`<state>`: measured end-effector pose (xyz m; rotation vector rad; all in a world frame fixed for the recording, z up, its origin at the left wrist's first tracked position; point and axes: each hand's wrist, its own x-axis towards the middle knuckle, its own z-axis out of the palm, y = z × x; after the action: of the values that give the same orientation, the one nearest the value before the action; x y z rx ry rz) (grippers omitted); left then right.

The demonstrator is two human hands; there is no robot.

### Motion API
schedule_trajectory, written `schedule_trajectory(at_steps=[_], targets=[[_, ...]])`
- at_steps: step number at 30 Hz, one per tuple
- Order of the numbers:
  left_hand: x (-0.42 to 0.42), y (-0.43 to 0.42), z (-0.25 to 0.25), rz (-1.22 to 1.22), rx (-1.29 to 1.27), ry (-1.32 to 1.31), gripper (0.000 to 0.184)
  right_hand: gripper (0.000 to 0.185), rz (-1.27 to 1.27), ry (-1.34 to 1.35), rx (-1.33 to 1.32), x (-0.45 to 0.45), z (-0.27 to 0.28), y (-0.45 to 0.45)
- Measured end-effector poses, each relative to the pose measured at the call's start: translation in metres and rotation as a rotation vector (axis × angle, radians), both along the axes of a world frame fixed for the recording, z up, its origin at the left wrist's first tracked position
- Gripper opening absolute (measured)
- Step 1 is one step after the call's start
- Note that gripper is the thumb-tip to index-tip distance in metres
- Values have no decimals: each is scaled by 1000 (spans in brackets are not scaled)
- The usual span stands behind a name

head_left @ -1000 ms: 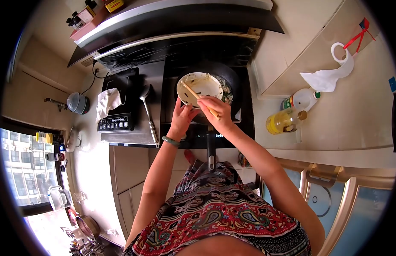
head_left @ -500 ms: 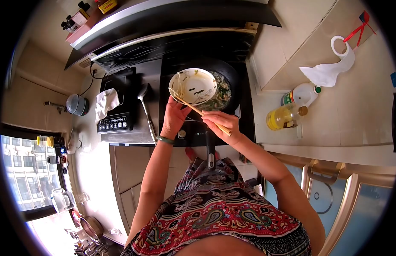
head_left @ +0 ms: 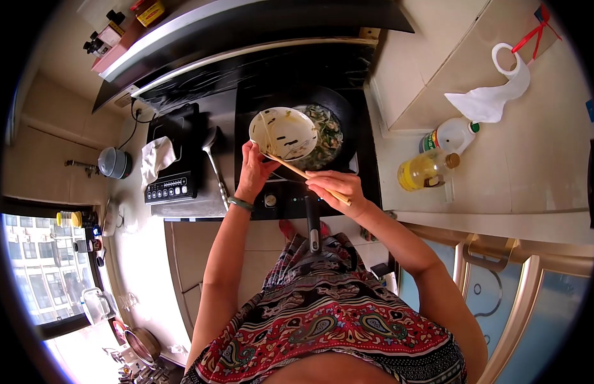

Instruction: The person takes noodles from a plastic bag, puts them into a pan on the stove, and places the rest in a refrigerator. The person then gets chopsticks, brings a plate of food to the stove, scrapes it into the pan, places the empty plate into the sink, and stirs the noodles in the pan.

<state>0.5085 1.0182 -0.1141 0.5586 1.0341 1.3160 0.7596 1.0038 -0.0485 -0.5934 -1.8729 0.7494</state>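
My left hand (head_left: 254, 171) grips the near rim of a white bowl (head_left: 290, 137), tilted so that its inside faces me. Dark green scraps and pale strands cling inside the bowl. Between the fingers of my right hand (head_left: 340, 190) is a pair of wooden chopsticks (head_left: 295, 171), their tips at the bowl's near left edge. Partly behind the bowl, a dark wok (head_left: 349, 121) sits on the black stove. Leafy greens with pale pieces (head_left: 327, 134) lie in it. The wok's handle (head_left: 313, 224) points toward my body.
Left of the stove lie a metal ladle (head_left: 215, 166) and an induction cooker (head_left: 172, 189) with a white cloth (head_left: 157, 160) on it. On the right counter are a yellow oil bottle (head_left: 425, 171) and a white bottle (head_left: 455, 136). A range hood (head_left: 297, 22) hangs above the stove.
The bowl and my left hand have shifted slightly left, showing more of the greens in the wok. The chopsticks stay at the bowl's near edge.
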Motion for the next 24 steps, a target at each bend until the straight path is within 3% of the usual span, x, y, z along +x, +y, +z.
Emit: schedule_trajectory(at_steps=[12,18,21,24], targets=[[-14,0,10,-49,25,154,31,11,93,-162,-26,67,-5,42],[-11,9,28,-170,-95,146,31,10,-69,-114,-67,57,-52,83],[-9,12,32,-239,-179,132,33,9,-160,79,-296,47,-65,97],[-7,10,38,-242,-238,150,34,11,-317,53,-336,45,-73,107]])
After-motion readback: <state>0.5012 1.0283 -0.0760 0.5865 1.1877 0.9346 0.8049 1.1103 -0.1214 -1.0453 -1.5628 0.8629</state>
